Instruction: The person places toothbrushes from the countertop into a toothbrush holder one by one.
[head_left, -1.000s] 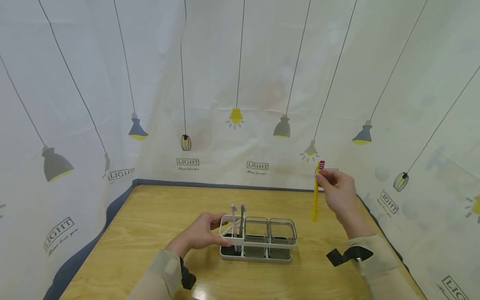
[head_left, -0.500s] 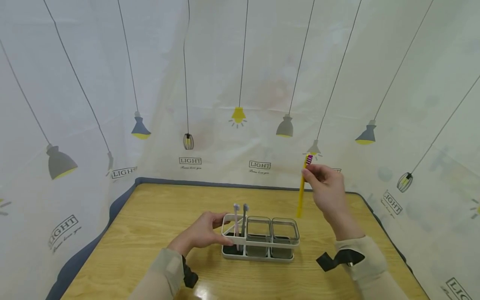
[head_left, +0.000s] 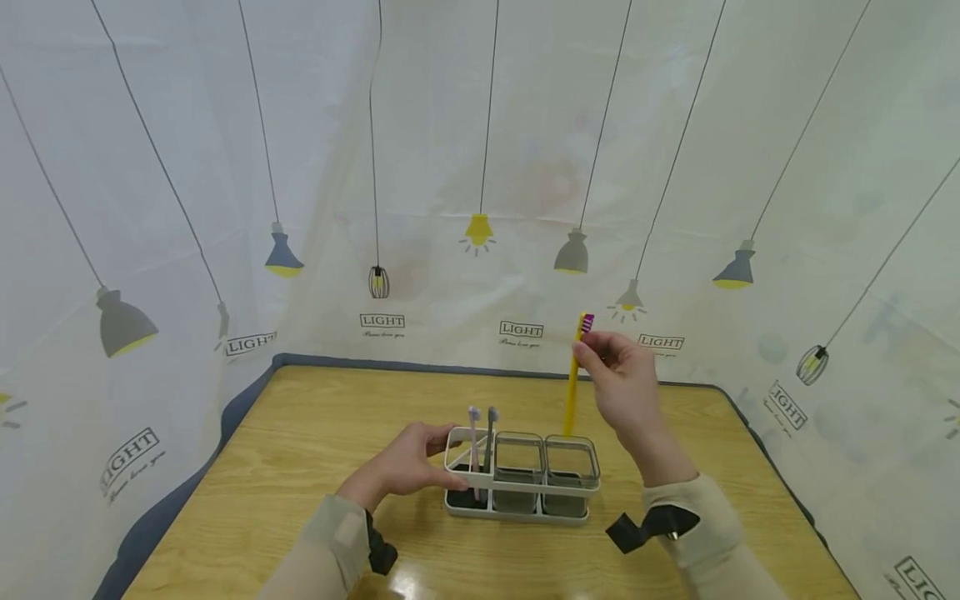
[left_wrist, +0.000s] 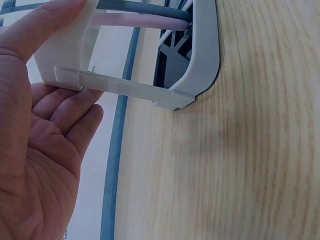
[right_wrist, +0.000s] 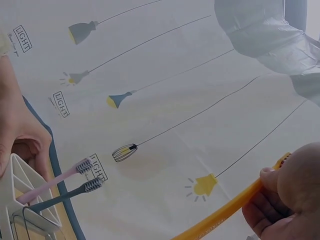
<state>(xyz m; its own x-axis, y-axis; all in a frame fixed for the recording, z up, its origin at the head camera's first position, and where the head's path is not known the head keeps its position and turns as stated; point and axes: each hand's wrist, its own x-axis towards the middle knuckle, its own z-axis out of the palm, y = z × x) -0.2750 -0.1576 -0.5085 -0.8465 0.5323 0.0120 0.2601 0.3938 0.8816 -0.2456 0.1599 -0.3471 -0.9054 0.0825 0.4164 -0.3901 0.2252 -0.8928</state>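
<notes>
My right hand [head_left: 626, 379] pinches a yellow toothbrush [head_left: 573, 392] just below its purple-and-white bristles. The brush hangs nearly upright, its lower end overlapping the back of the rack's right cup in the head view. A white toothbrush rack [head_left: 517, 517] stands on the table. My left hand [head_left: 408, 461] grips its left end, thumb in front and fingers behind. In the rack's left section a pink toothbrush [right_wrist: 55, 184] and a dark grey-green toothbrush [right_wrist: 65, 196] stand heads up. Two clear cups [head_left: 517, 461] fill the middle and right sections.
The wooden table [head_left: 247, 500] extends around the rack. Behind it and at both sides hangs a pale curtain [head_left: 420, 167] printed with lamps. A blue border [head_left: 243, 400] runs along the table's far and left edges. Black straps sit on both wrists.
My right hand has carried the yellow toothbrush leftward, from well right of the rack to above its right end. The left hand keeps its grip on the rack.
</notes>
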